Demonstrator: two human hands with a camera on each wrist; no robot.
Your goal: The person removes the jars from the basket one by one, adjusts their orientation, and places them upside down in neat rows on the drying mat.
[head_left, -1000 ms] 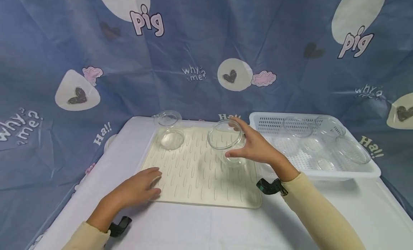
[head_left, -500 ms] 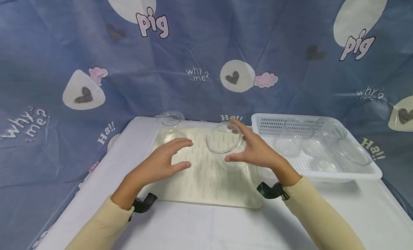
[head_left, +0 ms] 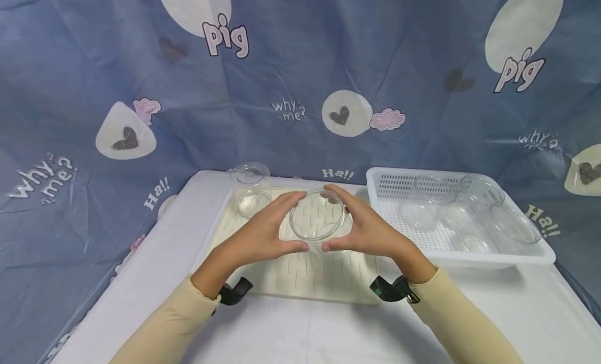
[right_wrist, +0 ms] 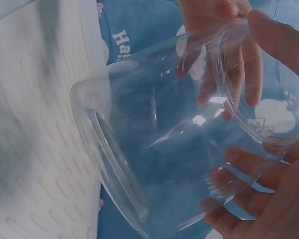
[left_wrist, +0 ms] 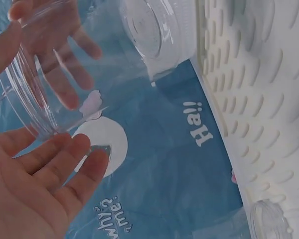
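Note:
A clear plastic jar (head_left: 295, 229) is held above the cream ridged mat (head_left: 286, 283), with its round rim toward me in the head view. My left hand (head_left: 263, 231) has its fingers and thumb around the jar's left side at the rim. On the opposite side, my right hand (head_left: 371, 231) grips the same rim between thumb and fingers. The right wrist view shows the see-through body of the jar (right_wrist: 139, 139) reaching away from the hands. Whether a lid is on it, I cannot tell. Another clear jar (head_left: 252, 202) stands upright at the mat's back left corner.
To the right, a white perforated basket (head_left: 497, 257) holds several clear jars (head_left: 435, 191). A white cloth (head_left: 281, 332) covers the table. Behind everything hangs a blue printed curtain (head_left: 281, 67). Each wrist wears a black camera mount (head_left: 394, 288).
My left hand has come up and right from the mat's left edge to the jar's rim. My right hand has shifted the jar slightly, and its rim has moved left and down in view.

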